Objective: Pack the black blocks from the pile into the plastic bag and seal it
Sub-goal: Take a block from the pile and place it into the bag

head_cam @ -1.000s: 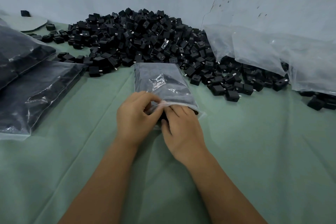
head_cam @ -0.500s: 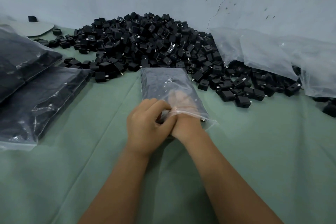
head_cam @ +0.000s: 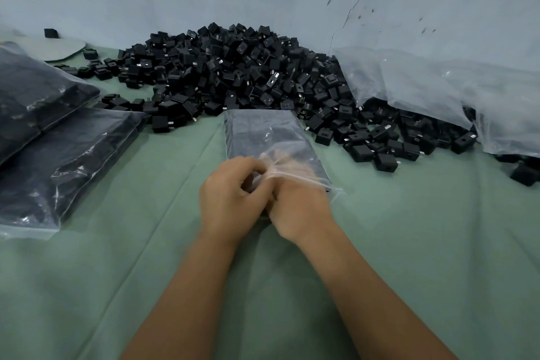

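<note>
A clear plastic bag (head_cam: pixel 263 131) packed with black blocks lies flat on the green cloth, its far end touching the big pile of black blocks (head_cam: pixel 233 73). My left hand (head_cam: pixel 230 199) pinches the near left edge of the bag's mouth. My right hand (head_cam: pixel 298 207) reaches into the open mouth; its fingers show through the plastic and I cannot tell whether they hold anything.
Two filled sealed bags (head_cam: pixel 58 161) lie at the left. A heap of empty clear bags (head_cam: pixel 432 96) leans on the wall at the right, over more loose blocks (head_cam: pixel 385 161). Green cloth (head_cam: pixel 438 242) covers the table; a pale wall stands behind.
My right hand has slid from the bag's rim into its mouth, the fingers now under the plastic. The left hand keeps its pinch. The view has tilted up slightly.
</note>
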A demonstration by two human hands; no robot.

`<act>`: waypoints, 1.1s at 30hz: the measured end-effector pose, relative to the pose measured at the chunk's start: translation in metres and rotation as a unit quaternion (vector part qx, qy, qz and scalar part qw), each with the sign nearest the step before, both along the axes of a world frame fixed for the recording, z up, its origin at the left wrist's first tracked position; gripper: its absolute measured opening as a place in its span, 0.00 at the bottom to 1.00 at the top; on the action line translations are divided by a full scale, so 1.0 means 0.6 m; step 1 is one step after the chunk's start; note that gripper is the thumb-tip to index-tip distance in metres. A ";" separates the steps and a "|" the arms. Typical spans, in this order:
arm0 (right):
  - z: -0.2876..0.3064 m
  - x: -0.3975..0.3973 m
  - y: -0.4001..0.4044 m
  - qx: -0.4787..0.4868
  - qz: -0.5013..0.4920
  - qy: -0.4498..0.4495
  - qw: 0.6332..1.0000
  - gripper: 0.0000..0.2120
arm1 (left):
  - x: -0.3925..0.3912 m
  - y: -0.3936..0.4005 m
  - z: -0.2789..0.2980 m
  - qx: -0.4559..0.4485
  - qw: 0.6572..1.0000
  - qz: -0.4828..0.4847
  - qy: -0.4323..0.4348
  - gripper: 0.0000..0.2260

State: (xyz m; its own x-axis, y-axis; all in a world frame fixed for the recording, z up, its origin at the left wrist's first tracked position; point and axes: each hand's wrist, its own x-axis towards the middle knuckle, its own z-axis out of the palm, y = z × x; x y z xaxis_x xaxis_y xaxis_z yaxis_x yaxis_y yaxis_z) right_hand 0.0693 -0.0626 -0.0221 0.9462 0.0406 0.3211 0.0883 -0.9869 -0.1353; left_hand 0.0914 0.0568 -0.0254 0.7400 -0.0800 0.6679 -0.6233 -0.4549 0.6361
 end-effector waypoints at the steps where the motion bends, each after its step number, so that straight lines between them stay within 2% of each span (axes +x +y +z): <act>1: 0.000 -0.006 -0.002 0.010 0.009 -0.042 0.999 0.11 | 0.001 0.000 0.000 -0.008 1.000 0.001 0.015 0.09; 3: 0.002 -0.017 -0.011 0.024 0.029 -0.112 0.993 0.12 | 0.003 -0.001 0.000 -0.018 0.999 0.000 0.035 0.08; 5: 0.002 -0.034 -0.019 0.042 0.068 -0.147 0.986 0.13 | 0.005 -0.001 -0.002 -0.022 0.999 -0.004 0.044 0.07; 8: 0.008 -0.039 -0.033 0.062 0.115 -0.309 0.942 0.10 | 0.006 -0.002 -0.004 -0.032 0.997 -0.005 0.064 0.08; 10: 0.018 -0.032 -0.060 0.098 0.083 -0.371 0.920 0.10 | 0.009 -0.003 -0.006 -0.038 0.996 0.006 0.082 0.09; 12: 0.021 -0.021 -0.106 0.157 -0.007 -0.385 0.909 0.08 | 0.011 -0.005 -0.008 -0.037 0.995 0.010 0.094 0.10; 14: 0.011 -0.013 -0.157 0.188 -0.131 -0.333 0.915 0.12 | 0.012 -0.006 -0.010 -0.029 0.995 0.010 0.100 0.10; 17: -0.009 -0.009 -0.212 0.228 -0.316 -0.154 0.908 0.27 | 0.011 -0.006 -0.007 -0.031 0.993 0.008 0.110 0.12; 19: -0.012 -0.006 -0.225 0.232 -0.363 -0.045 0.901 0.30 | 0.011 -0.006 -0.008 -0.031 0.993 0.008 0.114 0.13; 21: -0.017 -0.005 -0.226 0.188 -0.358 0.017 0.914 0.29 | 0.012 -0.007 -0.009 -0.029 0.993 0.008 0.117 0.13; 28: -0.024 -0.016 -0.212 0.180 -0.324 -0.082 0.925 0.14 | 0.013 -0.008 -0.011 -0.029 0.991 0.013 0.128 0.12; 33: -0.029 -0.015 -0.216 0.204 -0.337 -0.078 0.916 0.16 | 0.014 -0.006 -0.015 -0.020 0.992 0.007 0.121 0.11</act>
